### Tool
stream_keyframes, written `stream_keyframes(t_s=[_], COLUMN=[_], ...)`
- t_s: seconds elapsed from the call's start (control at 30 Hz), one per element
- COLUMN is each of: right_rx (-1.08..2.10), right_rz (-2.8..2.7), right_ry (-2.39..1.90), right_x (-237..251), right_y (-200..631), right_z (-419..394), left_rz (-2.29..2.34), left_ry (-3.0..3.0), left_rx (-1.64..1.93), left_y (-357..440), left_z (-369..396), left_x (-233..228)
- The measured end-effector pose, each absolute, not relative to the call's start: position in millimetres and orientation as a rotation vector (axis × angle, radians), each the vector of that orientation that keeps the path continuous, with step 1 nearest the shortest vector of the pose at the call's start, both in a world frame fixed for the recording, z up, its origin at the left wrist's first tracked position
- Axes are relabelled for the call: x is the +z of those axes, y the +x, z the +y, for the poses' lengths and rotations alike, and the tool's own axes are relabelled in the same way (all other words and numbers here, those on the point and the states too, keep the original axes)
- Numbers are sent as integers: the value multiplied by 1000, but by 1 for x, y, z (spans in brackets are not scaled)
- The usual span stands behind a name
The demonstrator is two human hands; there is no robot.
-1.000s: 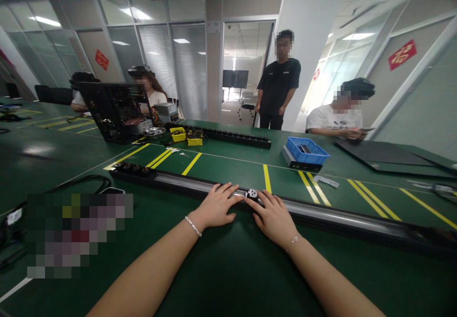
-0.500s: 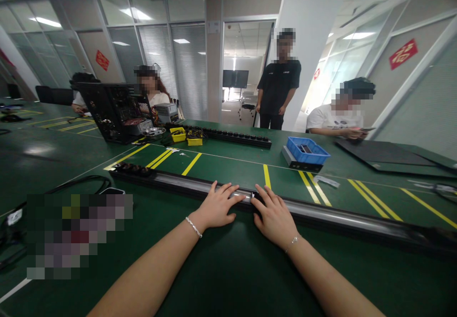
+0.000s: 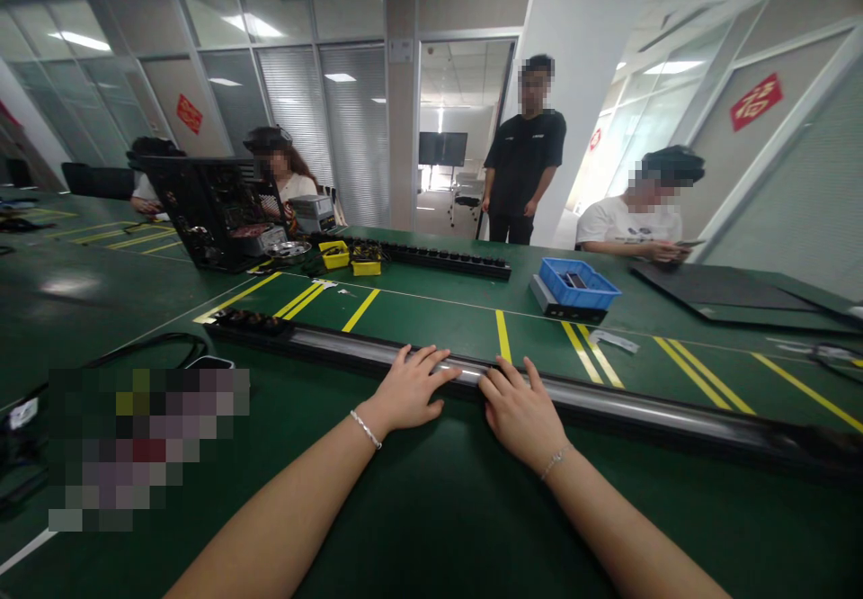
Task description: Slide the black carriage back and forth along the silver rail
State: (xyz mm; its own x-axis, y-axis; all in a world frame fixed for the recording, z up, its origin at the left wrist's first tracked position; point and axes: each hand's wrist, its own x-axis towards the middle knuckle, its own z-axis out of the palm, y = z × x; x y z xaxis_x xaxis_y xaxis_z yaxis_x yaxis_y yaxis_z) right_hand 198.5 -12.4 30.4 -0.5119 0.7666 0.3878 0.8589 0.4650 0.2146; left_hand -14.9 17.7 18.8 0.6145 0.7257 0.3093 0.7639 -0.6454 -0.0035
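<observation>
A long black bar point(image 3: 341, 344) lies across the green table in front of me. It has a shiny grey strip along its top and round black parts near its left end. My left hand point(image 3: 413, 389) rests on the bar's middle with spread fingers. Just to its right, my right hand point(image 3: 520, 406) touches the same bar. Its fingers are bent but stand apart, with the tips on the strip's near side. Whatever lies under those fingertips is hidden.
Beyond the bar stand a blue bin point(image 3: 578, 282), yellow trays point(image 3: 367, 268), an open computer case point(image 3: 209, 208) and a second black bar point(image 3: 445, 260). Black panels point(image 3: 728, 293) lie at right, cables point(image 3: 148, 340) at left. Several people are around the table point(image 3: 431, 518).
My right hand's fingers have bent more, and its index fingertip has shifted slightly right. A small white speck beside that fingertip no longer shows. The left hand stays on the bar.
</observation>
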Motion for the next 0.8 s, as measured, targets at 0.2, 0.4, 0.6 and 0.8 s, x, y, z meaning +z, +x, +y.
stream_keyframes(t_s=[0.2, 0.4, 0.6, 0.8], right_rx=[-672, -790, -690, -717], right_rz=[-2445, -2368, -2323, -2291], right_ry=[-1504, -1743, -1908, -1945], right_x=[34, 37, 37, 35], right_y=[196, 188, 184, 186], right_z=[-15, -30, -34, -33], left_rz=[-1256, -1247, -1255, -1256], left_ry=[-2697, -2701, -2697, -2698], left_rx=[-424, -427, -414, -414], left_y=[-15, -15, -15, -15], left_z=[18, 18, 17, 18], left_x=[19, 20, 21, 20])
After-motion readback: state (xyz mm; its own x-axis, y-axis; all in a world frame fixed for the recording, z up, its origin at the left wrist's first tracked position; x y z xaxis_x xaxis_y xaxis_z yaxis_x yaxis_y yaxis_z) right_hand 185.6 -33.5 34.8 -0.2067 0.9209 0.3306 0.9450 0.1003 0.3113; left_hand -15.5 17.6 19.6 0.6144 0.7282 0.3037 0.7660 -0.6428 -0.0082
